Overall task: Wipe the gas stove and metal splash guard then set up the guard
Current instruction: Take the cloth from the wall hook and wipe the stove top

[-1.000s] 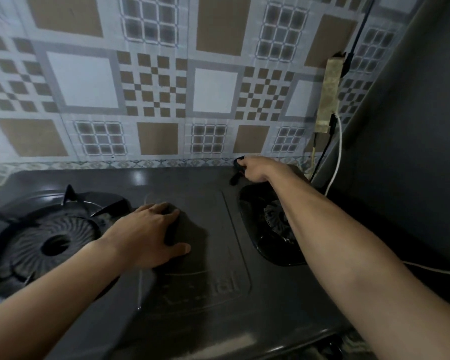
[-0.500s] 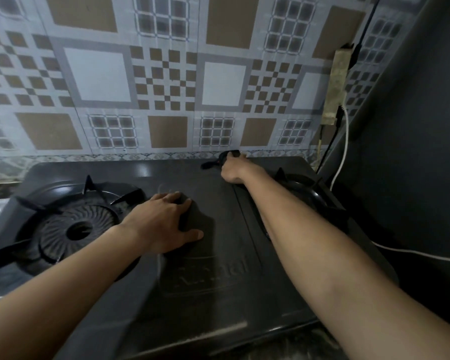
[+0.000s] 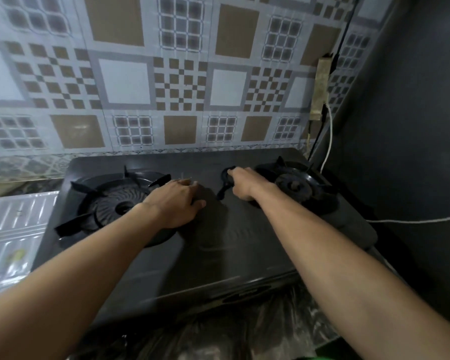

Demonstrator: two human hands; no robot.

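on the dark gas stove (image 3: pixel 244 245), the left hand (image 3: pixel 176 203) presses flat, fingers spread. the right hand (image 3: pixel 242 184) is closed on a dark cloth (image 3: pixel 225 184) between the burners, bare stove top ahead.

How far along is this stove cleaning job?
Done: hard to judge; the gas stove top looks dark and free of obvious spills.
In hand: the right hand presses a dark cloth on the top between the burners, while the left hand lies flat, steadying the stove.
Left: the ribbed metal splash guard lies flat on the stove's left, not yet set up; whether it has been wiped cannot be told.
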